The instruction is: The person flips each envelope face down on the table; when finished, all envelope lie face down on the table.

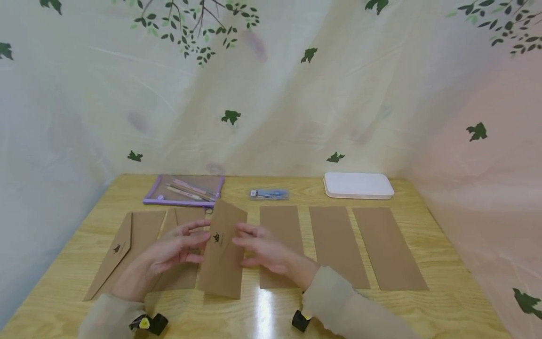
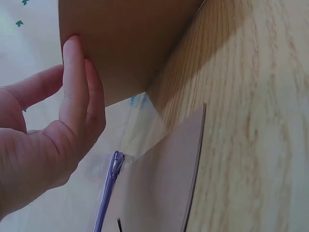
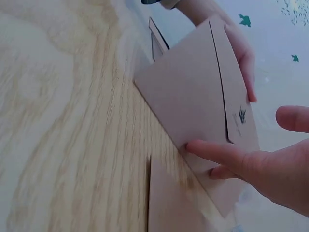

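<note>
A brown envelope with a small black crown print stands tilted in the middle, its left side raised and its right edge low by the table. My left hand holds the raised left edge, with fingers against the underside. From the other side my right hand touches the printed face near the low edge with extended fingertips, thumb standing free. Beneath the left hand lies another envelope, partly hidden. Further left is a flapped envelope with the same crown.
To the right, three plain brown envelopes lie in a row. Behind are a purple-edged mesh pouch of pens, a small blue pack and a white case. A printed curtain closes the back and sides.
</note>
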The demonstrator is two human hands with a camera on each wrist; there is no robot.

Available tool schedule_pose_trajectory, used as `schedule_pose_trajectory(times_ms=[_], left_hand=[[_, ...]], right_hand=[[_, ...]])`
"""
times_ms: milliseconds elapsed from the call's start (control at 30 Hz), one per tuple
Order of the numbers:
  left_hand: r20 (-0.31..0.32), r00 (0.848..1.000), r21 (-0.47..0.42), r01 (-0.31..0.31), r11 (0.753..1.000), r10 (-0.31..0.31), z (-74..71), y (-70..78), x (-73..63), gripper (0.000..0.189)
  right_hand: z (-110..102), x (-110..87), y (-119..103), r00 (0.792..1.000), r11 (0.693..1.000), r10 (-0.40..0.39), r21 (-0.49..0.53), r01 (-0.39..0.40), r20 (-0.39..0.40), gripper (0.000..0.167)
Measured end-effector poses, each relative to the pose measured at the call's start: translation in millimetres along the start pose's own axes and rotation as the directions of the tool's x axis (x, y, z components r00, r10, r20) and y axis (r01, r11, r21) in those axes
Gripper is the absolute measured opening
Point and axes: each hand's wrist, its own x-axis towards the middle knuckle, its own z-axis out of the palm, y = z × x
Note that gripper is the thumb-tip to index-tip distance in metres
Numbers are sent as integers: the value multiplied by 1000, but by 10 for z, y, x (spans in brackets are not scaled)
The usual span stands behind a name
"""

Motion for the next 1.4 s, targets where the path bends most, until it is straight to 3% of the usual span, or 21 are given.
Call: schedule_pose_trajectory(times_ms=[367,600,1033,1400], left_hand=[[60,996,-49,-69,996,72,76,72,23,53],[73,995,-72,-70,995,75,145,106,44,53],[80,994,-100,-68,993,76,184,107,69,51],[73,995,-57,-64,996,68,189,4,112,52]], right_hand=[[245,28,-68,997,997,-63,51,61,48,67],[309,10,-113,993,989,-93,119,84,71,66],[282,25,-104,993,989,-99,113,92,63,69],[185,-7,-95,995,993,-95,76,92,41,70]])
